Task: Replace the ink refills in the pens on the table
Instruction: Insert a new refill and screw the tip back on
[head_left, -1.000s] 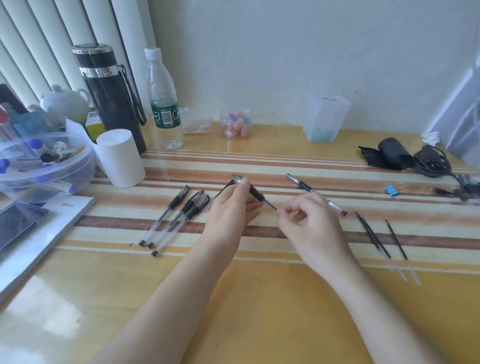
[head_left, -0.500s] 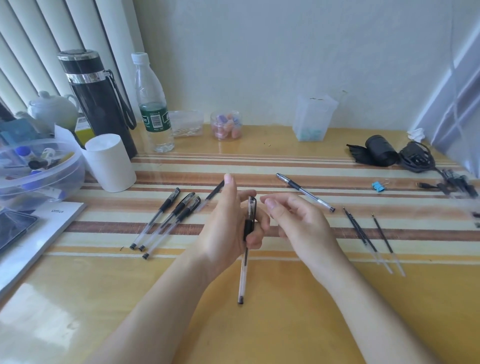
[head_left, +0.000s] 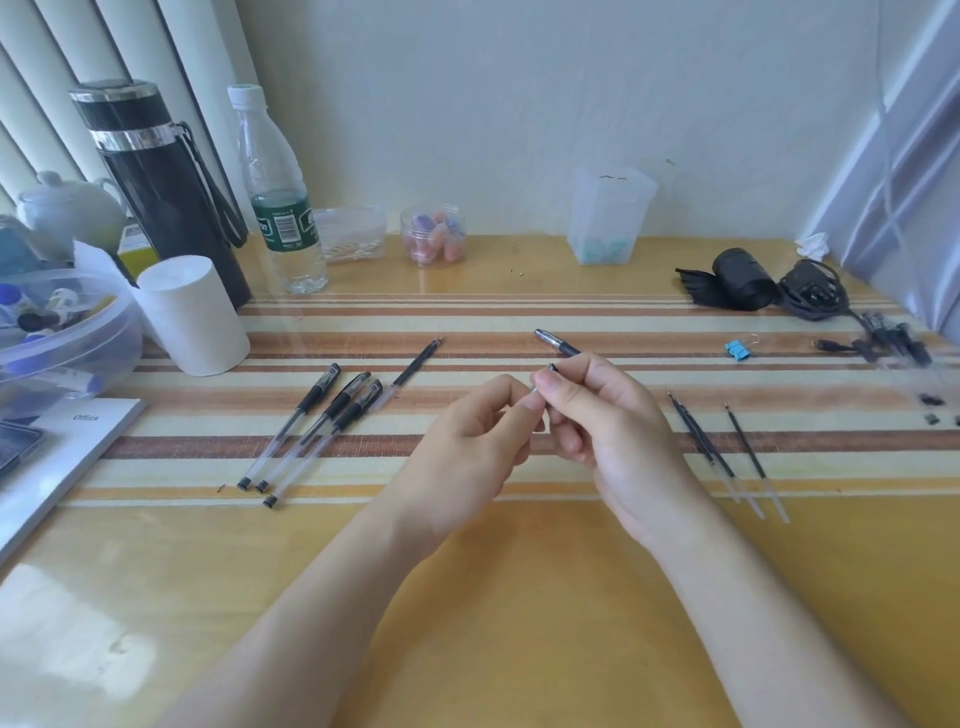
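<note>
Both hands meet above the glossy yellow wooden table (head_left: 519, 597) with brown stripes. The right hand (head_left: 608, 431) curls its fingers round a slim pen piece with a black end (head_left: 552, 368), and the left hand (head_left: 467, 447) pinches its near tip; most of it is hidden. A silver-capped dark pen (head_left: 556, 343) lies just behind them. Three clear pens with black grips (head_left: 311, 431) lie to the left, a thin black refill (head_left: 413, 366) beside them, and loose black refills (head_left: 701, 441) lie to the right.

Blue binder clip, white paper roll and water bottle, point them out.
blue binder clip (head_left: 737, 349): head view, on its blue body.
white paper roll (head_left: 195, 322): head view, on its side wall.
water bottle (head_left: 283, 222): head view, on its green label.
</note>
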